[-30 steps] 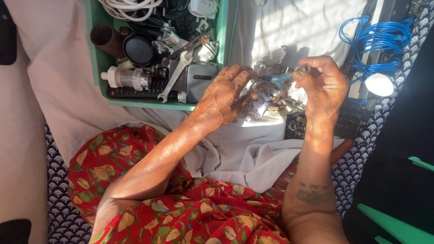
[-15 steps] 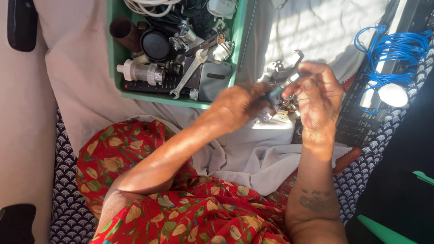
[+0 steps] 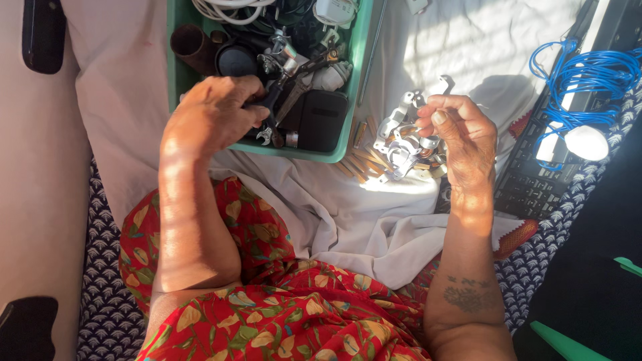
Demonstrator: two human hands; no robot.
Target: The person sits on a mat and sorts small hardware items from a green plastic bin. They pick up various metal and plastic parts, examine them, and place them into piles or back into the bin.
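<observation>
My left hand [image 3: 212, 119] hovers over the near left part of the green tray [image 3: 175, 60]. Its fingers are closed around a dark-handled tool [image 3: 273, 99] that points into the tray's clutter. My right hand [image 3: 461, 130] is raised over the white cloth [image 3: 374, 220], fingers curled in and thumb pressed to them; I cannot see anything held in it. Just left of and under it lies a pile of small shiny metal clamps [image 3: 400, 142]. Both forearms rest above my red flowered dress [image 3: 267, 314].
The tray holds a brown pipe [image 3: 190, 45], a black round lid [image 3: 235, 60], a spanner, white cable and a dark box [image 3: 322, 120]. Short wooden sticks [image 3: 361, 164] lie by the clamps. A blue wire coil [image 3: 588, 73], a white round lamp [image 3: 587, 142] and a black keyboard [image 3: 535, 187] are at right.
My left hand has left the clamp pile and swung left to the tray, carrying the tool it took from my right hand. My right hand stayed put and curled shut.
</observation>
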